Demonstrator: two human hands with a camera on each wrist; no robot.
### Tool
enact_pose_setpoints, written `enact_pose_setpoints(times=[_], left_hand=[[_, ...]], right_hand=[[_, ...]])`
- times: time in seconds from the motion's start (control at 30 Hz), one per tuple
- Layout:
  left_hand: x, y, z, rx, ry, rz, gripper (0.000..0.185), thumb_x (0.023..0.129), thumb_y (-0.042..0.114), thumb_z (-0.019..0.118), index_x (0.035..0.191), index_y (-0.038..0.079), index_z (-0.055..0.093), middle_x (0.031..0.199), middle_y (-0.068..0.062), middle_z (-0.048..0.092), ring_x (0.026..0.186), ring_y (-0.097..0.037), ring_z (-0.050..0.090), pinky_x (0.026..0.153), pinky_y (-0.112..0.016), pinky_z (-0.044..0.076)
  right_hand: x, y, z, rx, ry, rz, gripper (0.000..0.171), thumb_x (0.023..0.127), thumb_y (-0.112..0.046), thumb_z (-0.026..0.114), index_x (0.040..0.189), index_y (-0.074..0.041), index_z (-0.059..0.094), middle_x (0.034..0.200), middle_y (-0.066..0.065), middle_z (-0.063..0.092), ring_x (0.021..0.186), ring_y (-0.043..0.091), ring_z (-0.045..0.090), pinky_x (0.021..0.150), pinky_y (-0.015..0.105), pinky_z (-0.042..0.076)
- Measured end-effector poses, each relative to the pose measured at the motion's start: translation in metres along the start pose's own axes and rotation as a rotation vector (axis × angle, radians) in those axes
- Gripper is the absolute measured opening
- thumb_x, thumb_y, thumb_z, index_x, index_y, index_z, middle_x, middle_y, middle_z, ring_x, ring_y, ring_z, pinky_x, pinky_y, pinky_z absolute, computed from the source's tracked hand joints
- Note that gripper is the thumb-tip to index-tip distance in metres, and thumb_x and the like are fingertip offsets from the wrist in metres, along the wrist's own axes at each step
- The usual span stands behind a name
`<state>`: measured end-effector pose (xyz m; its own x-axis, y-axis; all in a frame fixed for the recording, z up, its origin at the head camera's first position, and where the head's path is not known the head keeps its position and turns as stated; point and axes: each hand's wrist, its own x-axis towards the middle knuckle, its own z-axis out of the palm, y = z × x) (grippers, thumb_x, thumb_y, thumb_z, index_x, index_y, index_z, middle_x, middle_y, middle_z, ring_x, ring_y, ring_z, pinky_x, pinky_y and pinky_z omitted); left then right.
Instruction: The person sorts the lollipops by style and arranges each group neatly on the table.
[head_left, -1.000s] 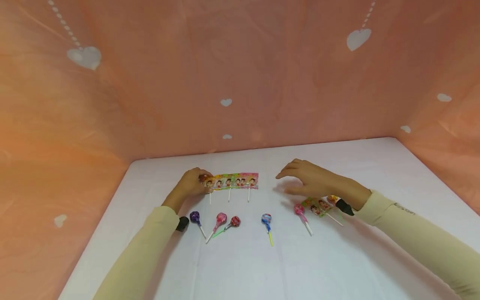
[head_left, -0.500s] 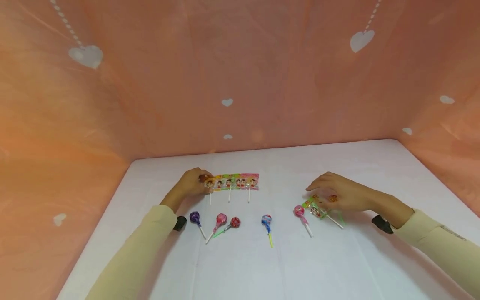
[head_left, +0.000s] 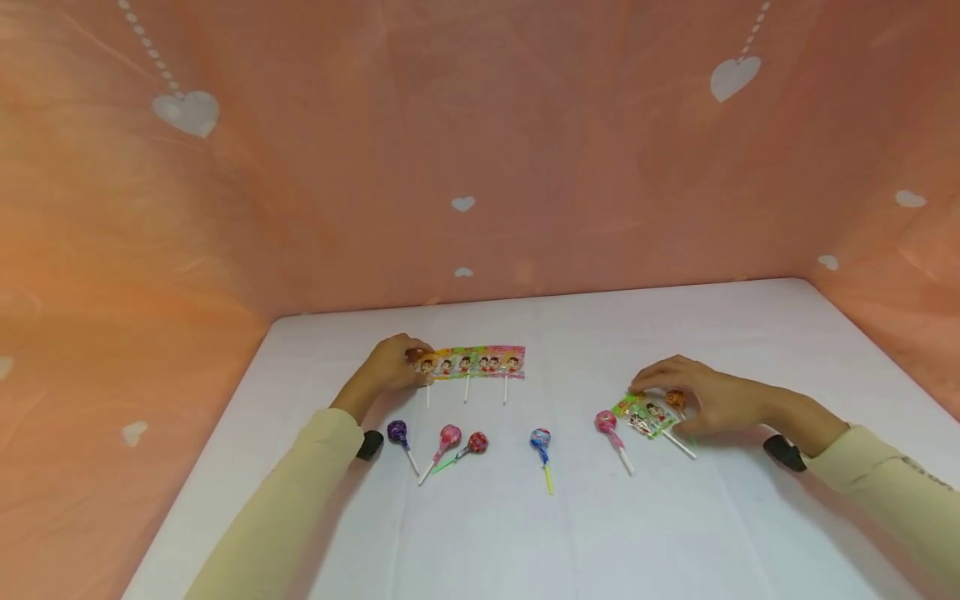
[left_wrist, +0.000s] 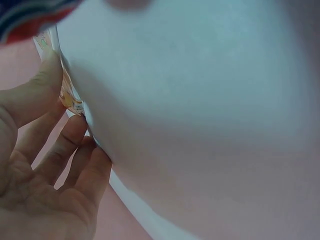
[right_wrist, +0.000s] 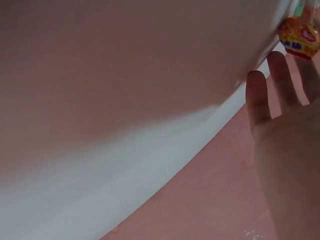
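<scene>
Three flat-wrapped lollipops lie side by side at the back of the table, with orange (head_left: 446,365), green (head_left: 467,362) and pink (head_left: 512,363) wrappers. My left hand (head_left: 392,364) pinches the left end of the orange one between thumb and fingers, its fingertips down at the cloth. Over on the right, my right hand (head_left: 716,396) arches above a green flat-wrapped lollipop (head_left: 647,414), index finger by its upper edge and thumb near its stick. Its fingers are loosely bent. Under that palm sits a round orange lollipop (head_left: 677,400), also in the right wrist view (right_wrist: 300,39).
Nearer the front lie round lollipops: purple (head_left: 397,432), pink (head_left: 450,436), red with a green stick (head_left: 477,442), blue with a yellow stick (head_left: 540,438), and another pink one (head_left: 606,422). A white cloth (head_left: 487,533) covers the table, with a peach curtain (head_left: 570,167) behind.
My right hand has moved right and down from beside the row to the green flat-wrapped lollipop. My left hand stays at the row's left end.
</scene>
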<state>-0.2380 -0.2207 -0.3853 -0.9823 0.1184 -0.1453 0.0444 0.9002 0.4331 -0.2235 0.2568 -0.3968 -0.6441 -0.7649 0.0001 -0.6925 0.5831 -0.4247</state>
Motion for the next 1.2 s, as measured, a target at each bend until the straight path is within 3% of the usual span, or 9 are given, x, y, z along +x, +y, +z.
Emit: enact_pose_setpoints(times=[0.23, 0.5, 0.83, 1.2], left_hand=[[-0.0004, 0.0018, 0.0001, -0.007, -0.004, -0.029, 0.05, 0.083, 0.02, 0.08, 0.13, 0.008, 0.064, 0.126, -0.02, 0.06, 0.121, -0.038, 0.054, 0.11, -0.054, 0.041], [0.0008, 0.0002, 0.0007, 0.008, 0.003, -0.013, 0.051, 0.083, 0.02, 0.08, 0.129, 0.008, 0.065, 0.127, -0.02, 0.06, 0.122, -0.039, 0.054, 0.11, -0.055, 0.04], [0.0008, 0.0008, 0.002, 0.001, 0.003, -0.03, 0.051, 0.083, 0.02, 0.08, 0.13, 0.008, 0.064, 0.125, -0.019, 0.06, 0.119, -0.037, 0.055, 0.109, -0.054, 0.041], [-0.0009, 0.0011, 0.0009, -0.021, 0.003, -0.033, 0.051, 0.083, 0.02, 0.08, 0.13, 0.008, 0.064, 0.125, -0.019, 0.06, 0.12, -0.037, 0.055, 0.109, -0.054, 0.041]], right_hand=[[0.0013, -0.0009, 0.002, 0.031, -0.011, 0.001, 0.064, 0.074, -0.02, 0.081, 0.132, -0.035, 0.06, 0.137, -0.011, 0.053, 0.129, 0.014, 0.04, 0.101, 0.054, 0.038], [0.0023, -0.0014, 0.0053, 0.0, 0.007, 0.009, 0.059, 0.076, -0.026, 0.081, 0.131, -0.036, 0.061, 0.13, -0.016, 0.052, 0.122, 0.006, 0.039, 0.098, 0.043, 0.043], [0.0054, -0.0046, 0.0073, -0.007, 0.033, 0.04, 0.056, 0.075, -0.023, 0.08, 0.126, -0.037, 0.063, 0.122, -0.02, 0.054, 0.117, 0.005, 0.043, 0.097, 0.042, 0.042], [0.0038, -0.0053, 0.009, 0.0, 0.06, 0.014, 0.057, 0.073, -0.022, 0.081, 0.125, -0.037, 0.064, 0.121, -0.02, 0.055, 0.115, 0.002, 0.043, 0.094, 0.04, 0.038]])
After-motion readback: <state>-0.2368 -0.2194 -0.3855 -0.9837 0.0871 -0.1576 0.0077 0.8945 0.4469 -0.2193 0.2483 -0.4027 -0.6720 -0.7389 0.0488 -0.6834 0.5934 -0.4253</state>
